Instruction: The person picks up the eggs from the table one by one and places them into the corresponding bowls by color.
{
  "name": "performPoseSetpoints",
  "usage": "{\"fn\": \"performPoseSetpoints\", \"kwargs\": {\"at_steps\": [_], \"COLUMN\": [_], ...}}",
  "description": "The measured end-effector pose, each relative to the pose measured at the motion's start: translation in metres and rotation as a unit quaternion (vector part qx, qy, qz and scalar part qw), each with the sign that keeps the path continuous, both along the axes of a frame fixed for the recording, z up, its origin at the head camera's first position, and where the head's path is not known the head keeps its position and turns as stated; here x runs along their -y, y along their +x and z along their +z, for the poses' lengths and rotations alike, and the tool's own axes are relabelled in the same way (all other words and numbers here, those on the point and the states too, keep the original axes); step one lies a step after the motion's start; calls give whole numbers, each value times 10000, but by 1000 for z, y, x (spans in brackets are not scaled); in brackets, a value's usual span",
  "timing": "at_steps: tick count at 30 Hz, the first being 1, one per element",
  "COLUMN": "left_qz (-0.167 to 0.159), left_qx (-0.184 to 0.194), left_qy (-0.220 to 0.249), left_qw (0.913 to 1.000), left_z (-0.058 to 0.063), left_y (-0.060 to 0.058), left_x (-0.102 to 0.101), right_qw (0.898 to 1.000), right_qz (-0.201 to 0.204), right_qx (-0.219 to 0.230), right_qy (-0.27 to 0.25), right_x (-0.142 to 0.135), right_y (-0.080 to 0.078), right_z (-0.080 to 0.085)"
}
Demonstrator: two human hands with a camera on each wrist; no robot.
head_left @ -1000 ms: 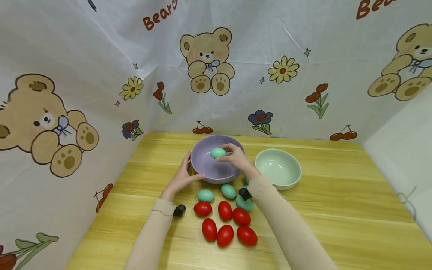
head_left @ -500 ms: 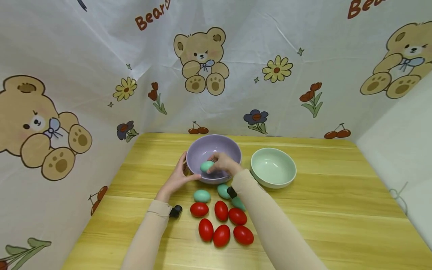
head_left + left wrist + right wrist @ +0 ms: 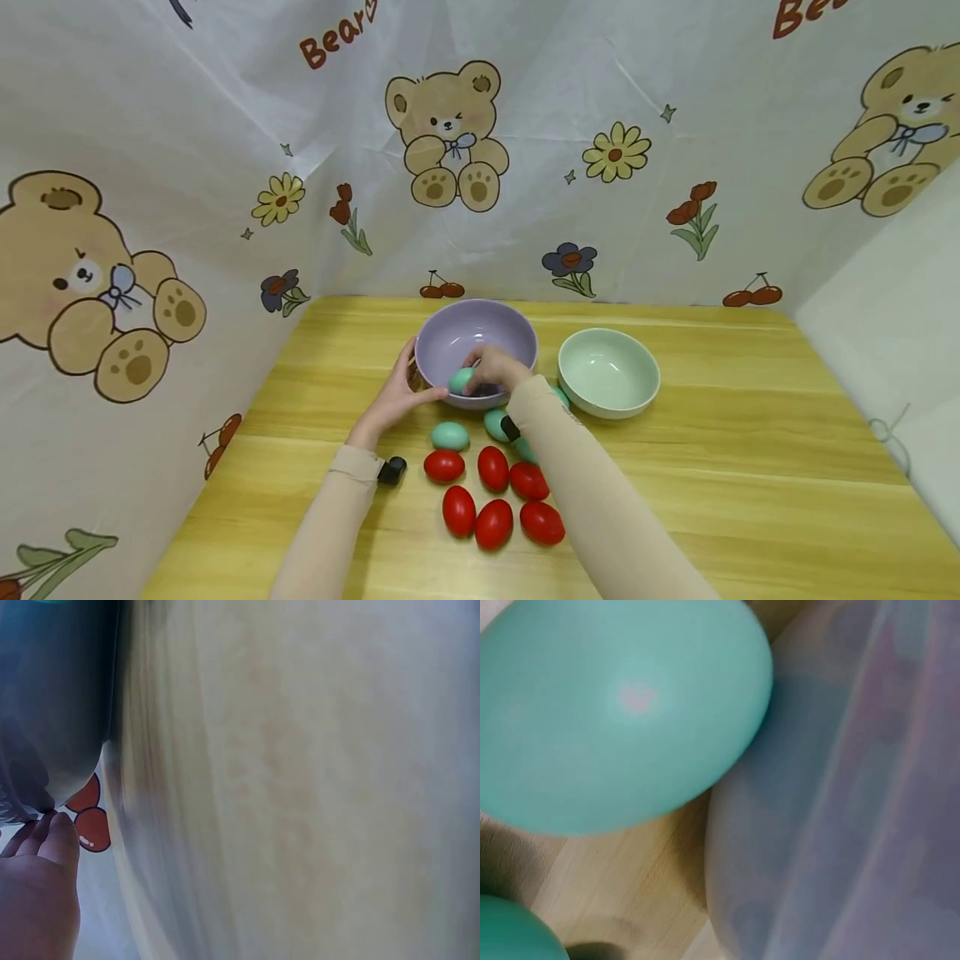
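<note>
In the head view, my right hand [image 3: 497, 367] pinches a mint-green egg [image 3: 461, 382] low inside the purple bowl [image 3: 450, 337], near its front wall. My left hand [image 3: 393, 398] holds the bowl from the left, thumb along the front rim and fingers at the outer side. From the left wrist, those fingertips [image 3: 58, 829] show against the bowl's dark underside [image 3: 60, 697]. Other green eggs [image 3: 449, 436] lie on the table in front of the bowl, some partly covered by the right sleeve. The right wrist view has a green egg [image 3: 622, 712] beside the bowl's outer wall [image 3: 817, 810].
Right of the purple bowl stands a pale green bowl [image 3: 607, 372] with nothing in it. Several red eggs [image 3: 493, 523] lie between the forearms on the wooden table [image 3: 735, 467]. A bear-printed cloth [image 3: 517, 242] hangs behind and to the left.
My right hand has lowered the green egg from above the purple bowl down into it, toward the front wall. The left hand keeps its hold. The head view has shifted slightly.
</note>
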State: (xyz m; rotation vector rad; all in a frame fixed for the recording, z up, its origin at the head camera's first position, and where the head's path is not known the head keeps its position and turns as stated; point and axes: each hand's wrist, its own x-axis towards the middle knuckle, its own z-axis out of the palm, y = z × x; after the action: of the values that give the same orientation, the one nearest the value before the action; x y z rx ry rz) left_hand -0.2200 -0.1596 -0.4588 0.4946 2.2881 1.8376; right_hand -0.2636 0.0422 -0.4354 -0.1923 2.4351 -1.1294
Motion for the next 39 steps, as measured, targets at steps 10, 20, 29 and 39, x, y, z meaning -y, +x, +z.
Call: {"fn": "performPoseSetpoints", "kwargs": {"at_steps": [10,20,29,39], "left_qz": [-19,-88,-11,9], "left_qx": [43,42,157,224], "left_qy": [71,137,89,132], "left_qw": [10000,9999,9998,9997], "left_z": [-2,-5,-5,-3], "left_y": [-2,-2,-3,-2], "left_x": [0,0,1,-1], "right_qw": [9997,9944,9749,9526], "right_qz": [-27,-292,-566,-1185], "right_qx": [163,422,523,175], "right_qy": [172,-925,-2090,-2798], "right_x": [0,-7,-10,-15], "right_y": [-2,0,-3,1], "right_z": [0,2,3,15]}}
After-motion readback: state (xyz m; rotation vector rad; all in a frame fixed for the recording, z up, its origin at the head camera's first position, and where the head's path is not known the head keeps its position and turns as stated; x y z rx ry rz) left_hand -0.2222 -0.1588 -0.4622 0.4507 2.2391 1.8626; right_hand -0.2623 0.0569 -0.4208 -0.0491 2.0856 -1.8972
